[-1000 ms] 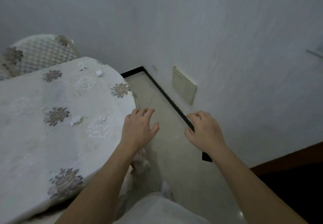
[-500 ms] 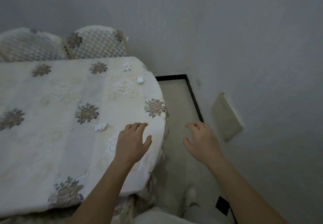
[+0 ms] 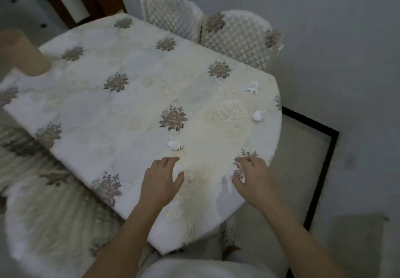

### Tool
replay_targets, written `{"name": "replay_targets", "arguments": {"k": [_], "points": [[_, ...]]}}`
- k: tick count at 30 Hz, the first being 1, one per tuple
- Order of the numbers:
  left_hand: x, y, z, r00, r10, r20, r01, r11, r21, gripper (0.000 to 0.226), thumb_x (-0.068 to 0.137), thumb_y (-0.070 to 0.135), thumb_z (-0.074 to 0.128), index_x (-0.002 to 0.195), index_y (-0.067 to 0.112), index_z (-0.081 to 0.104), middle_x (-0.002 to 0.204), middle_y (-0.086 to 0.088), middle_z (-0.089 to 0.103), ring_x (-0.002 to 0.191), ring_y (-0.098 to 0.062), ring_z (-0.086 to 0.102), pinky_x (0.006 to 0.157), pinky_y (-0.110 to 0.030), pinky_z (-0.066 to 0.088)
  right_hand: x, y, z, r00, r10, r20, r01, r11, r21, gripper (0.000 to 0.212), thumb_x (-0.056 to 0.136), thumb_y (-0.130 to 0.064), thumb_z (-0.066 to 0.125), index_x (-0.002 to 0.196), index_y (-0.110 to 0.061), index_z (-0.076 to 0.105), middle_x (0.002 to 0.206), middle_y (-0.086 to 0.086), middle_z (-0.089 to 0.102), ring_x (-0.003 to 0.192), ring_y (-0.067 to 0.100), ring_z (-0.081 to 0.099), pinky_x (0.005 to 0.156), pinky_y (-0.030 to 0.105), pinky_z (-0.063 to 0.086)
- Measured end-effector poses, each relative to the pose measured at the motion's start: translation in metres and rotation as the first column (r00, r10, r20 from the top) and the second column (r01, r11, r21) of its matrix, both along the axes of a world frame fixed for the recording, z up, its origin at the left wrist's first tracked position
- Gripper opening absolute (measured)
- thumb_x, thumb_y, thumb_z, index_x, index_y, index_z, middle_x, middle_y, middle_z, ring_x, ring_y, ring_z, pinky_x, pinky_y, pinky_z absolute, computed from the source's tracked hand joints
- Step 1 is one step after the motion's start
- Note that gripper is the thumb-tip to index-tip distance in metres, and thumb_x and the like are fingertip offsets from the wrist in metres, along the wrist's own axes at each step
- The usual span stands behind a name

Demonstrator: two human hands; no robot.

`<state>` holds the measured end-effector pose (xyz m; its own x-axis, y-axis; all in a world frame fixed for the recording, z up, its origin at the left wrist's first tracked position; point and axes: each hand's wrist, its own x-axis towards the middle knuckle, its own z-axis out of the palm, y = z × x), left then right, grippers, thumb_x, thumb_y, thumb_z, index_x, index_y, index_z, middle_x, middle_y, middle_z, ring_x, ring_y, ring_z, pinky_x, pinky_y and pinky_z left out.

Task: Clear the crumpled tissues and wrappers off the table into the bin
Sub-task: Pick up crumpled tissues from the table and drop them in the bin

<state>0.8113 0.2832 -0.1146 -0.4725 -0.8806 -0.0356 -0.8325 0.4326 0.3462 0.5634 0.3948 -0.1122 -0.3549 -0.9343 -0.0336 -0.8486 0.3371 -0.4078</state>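
Three crumpled white tissues lie on the table [image 3: 134, 108], which is covered in a cream flowered cloth. One tissue [image 3: 174, 144] sits just beyond my left hand [image 3: 161, 180]. A second tissue [image 3: 257, 116] lies near the right edge, and a third tissue [image 3: 251, 87] is farther back on that side. My left hand hovers over the near end of the table, fingers relaxed and holding nothing. My right hand [image 3: 252, 176] is over the near right corner, fingers loosely spread and also holding nothing. No bin is in view.
Two quilted white chairs [image 3: 236, 37] stand against the wall behind the table. A tan cylinder [image 3: 23, 54], blurred, stands at the far left edge. The cloth hangs in folds [image 3: 47, 202] on the left. Pale floor with a black border [image 3: 320, 169] lies to the right.
The view has swung left so the whole table top shows. Both hands have moved from beside the table's edge to over its near end, still holding nothing.
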Motion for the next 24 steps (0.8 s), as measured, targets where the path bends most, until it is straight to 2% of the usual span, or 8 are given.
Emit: {"name": "replay_targets", "arguments": {"k": [4, 6, 11, 15, 17, 20, 24], "points": [[0.007, 0.015, -0.01, 0.975, 0.223, -0.025, -0.22, 0.973, 0.073, 0.04, 0.09, 0.035, 0.062, 0.126, 0.017, 0.061, 0.121, -0.003, 0.067, 0.108, -0.029, 0.06, 0.087, -0.041, 0.051, -0.023, -0.034, -0.004, 0.982, 0.189, 0.0, -0.189, 0.982, 0.025, 0.041, 0.082, -0.029, 0.067, 0.12, -0.016, 0.065, 0.114, 0.007, 0.064, 0.103, 0.03, 0.06, 0.077, 0.045, 0.054], [0.007, 0.024, -0.019, 0.946, 0.319, -0.058, -0.311, 0.943, 0.114, 0.037, 0.091, 0.032, 0.064, 0.124, 0.016, 0.063, 0.119, -0.003, 0.067, 0.107, -0.029, 0.06, 0.088, -0.04, 0.051, -0.029, -0.052, -0.009, 0.965, 0.255, 0.059, -0.257, 0.966, 0.036, 0.041, 0.086, -0.027, 0.065, 0.124, -0.015, 0.063, 0.118, 0.009, 0.062, 0.106, 0.03, 0.059, 0.075, 0.043, 0.054], [-0.002, 0.037, -0.042, 0.868, 0.478, -0.135, -0.438, 0.865, 0.247, 0.033, 0.092, 0.025, 0.065, 0.124, 0.016, 0.063, 0.118, -0.002, 0.064, 0.109, -0.024, 0.058, 0.089, -0.032, 0.046, -0.025, -0.088, -0.03, 0.908, 0.356, 0.219, -0.385, 0.917, 0.108, 0.041, 0.093, -0.025, 0.059, 0.133, -0.014, 0.057, 0.127, 0.009, 0.056, 0.11, 0.028, 0.058, 0.084, 0.039, 0.051], [-0.019, 0.038, -0.059, 0.839, 0.508, -0.196, -0.429, 0.838, 0.337, 0.035, 0.092, 0.027, 0.065, 0.126, 0.02, 0.06, 0.117, 0.001, 0.06, 0.106, -0.017, 0.057, 0.085, -0.024, 0.044, -0.017, -0.11, -0.05, 0.891, 0.368, 0.264, -0.419, 0.891, 0.174, 0.039, 0.095, -0.026, 0.057, 0.134, -0.018, 0.055, 0.125, 0.006, 0.057, 0.107, 0.023, 0.059, 0.083, 0.035, 0.049], [-0.029, 0.035, -0.068, 0.827, 0.515, -0.227, -0.425, 0.836, 0.348, 0.037, 0.092, 0.029, 0.066, 0.127, 0.021, 0.06, 0.116, 0.002, 0.058, 0.102, -0.016, 0.058, 0.085, -0.025, 0.047, -0.012, -0.118, -0.059, 0.881, 0.376, 0.287, -0.438, 0.878, 0.194, 0.038, 0.095, -0.025, 0.057, 0.133, -0.019, 0.055, 0.119, 0.004, 0.059, 0.103, 0.02, 0.06, 0.083, 0.034, 0.049], [-0.042, 0.03, -0.078, 0.825, 0.512, -0.239, -0.428, 0.843, 0.327, 0.037, 0.092, 0.03, 0.065, 0.128, 0.022, 0.059, 0.115, 0.001, 0.057, 0.102, -0.015, 0.056, 0.086, -0.028, 0.049, -0.008, -0.13, -0.07, 0.874, 0.385, 0.297, -0.451, 0.87, 0.199, 0.036, 0.094, -0.025, 0.059, 0.129, -0.02, 0.057, 0.107, -0.001, 0.062, 0.096, 0.019, 0.06, 0.08, 0.033, 0.049], [-0.049, 0.028, -0.089, 0.853, 0.469, -0.231, -0.414, 0.876, 0.248, 0.03, 0.089, 0.026, 0.07, 0.119, 0.021, 0.067, 0.104, 0.003, 0.059, 0.091, -0.014, 0.053, 0.073, -0.023, 0.044, 0.001, -0.154, -0.081, 0.846, 0.435, 0.308, -0.5, 0.848, 0.176, 0.036, 0.093, -0.032, 0.06, 0.127, -0.022, 0.056, 0.099, -0.003, 0.063, 0.09, 0.016, 0.06, 0.075, 0.033, 0.049]]}}
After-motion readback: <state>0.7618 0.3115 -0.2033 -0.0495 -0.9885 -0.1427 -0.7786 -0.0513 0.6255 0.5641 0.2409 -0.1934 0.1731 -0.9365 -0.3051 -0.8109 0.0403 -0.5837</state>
